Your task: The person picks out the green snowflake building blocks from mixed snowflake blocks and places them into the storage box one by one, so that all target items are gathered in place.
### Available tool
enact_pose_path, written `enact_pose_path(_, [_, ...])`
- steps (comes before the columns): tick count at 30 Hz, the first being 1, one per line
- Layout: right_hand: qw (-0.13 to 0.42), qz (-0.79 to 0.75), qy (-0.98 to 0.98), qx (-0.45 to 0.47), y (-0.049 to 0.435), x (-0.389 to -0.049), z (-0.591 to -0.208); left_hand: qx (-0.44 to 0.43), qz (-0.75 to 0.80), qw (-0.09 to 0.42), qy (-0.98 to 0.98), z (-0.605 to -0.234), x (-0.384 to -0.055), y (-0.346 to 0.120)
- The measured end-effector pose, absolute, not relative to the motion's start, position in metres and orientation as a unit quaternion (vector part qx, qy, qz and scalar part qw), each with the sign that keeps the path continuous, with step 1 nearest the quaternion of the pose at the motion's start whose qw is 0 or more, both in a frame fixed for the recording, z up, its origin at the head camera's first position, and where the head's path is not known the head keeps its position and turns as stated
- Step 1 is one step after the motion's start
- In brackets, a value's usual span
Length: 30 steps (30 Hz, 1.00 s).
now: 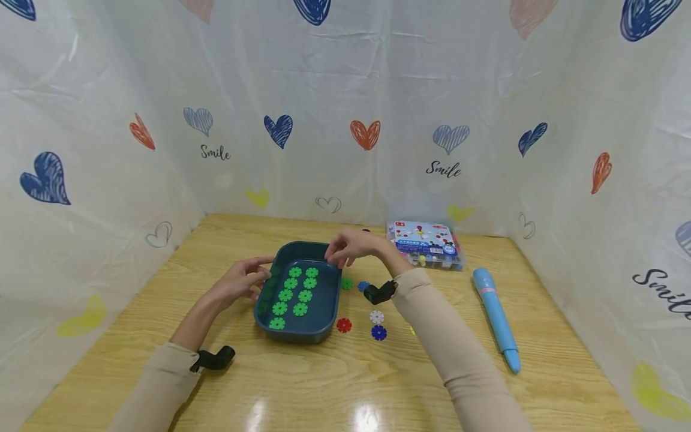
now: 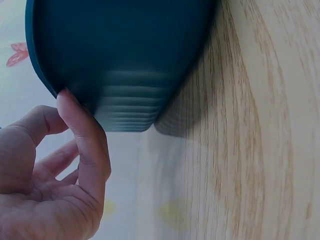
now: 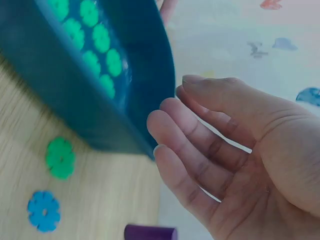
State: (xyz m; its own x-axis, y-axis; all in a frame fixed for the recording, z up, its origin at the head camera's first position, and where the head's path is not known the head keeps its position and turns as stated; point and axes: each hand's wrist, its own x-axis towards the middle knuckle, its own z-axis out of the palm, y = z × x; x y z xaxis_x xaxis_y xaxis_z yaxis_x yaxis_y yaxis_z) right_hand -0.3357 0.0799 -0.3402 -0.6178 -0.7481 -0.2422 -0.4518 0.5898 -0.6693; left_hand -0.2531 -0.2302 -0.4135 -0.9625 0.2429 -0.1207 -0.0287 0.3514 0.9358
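Note:
A dark teal tray (image 1: 324, 300) stands on the wooden table, with several green snowflake discs (image 1: 300, 309) in two rows on its floor. My left hand (image 1: 243, 281) holds the tray's left side; in the left wrist view bent fingers (image 2: 82, 130) meet at the rim. Over the tray's far right corner is my right hand (image 1: 351, 246). Its loosely bent fingers (image 3: 182, 155) overlap the rim in the right wrist view, and its palm shows nothing held. Beside the tray's right wall lie a green disc (image 3: 60, 158) and a light blue disc (image 3: 43, 211).
Right of the tray lie a red disc (image 1: 344, 325), a white disc (image 1: 376, 317) and a dark blue disc (image 1: 379, 332). A clear box of parts (image 1: 426, 243) stands at the back. A blue pen-shaped case (image 1: 496, 318) lies far right. Near the tray is a purple cylinder (image 3: 151, 233).

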Motion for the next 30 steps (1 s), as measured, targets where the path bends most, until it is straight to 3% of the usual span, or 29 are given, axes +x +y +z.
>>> enact_pose_path(15, [0.203,-0.33,0.872,-0.3,0.121,-0.335,-0.378,0.062,0.565,0.12,0.814,-0.414,-0.252,-0.23])
enact_pose_path(30, [0.189,-0.335,0.881,-0.276,0.122,-0.333,-0.411,0.075,0.567,0.114,0.812,-0.417,-0.252,-0.231])
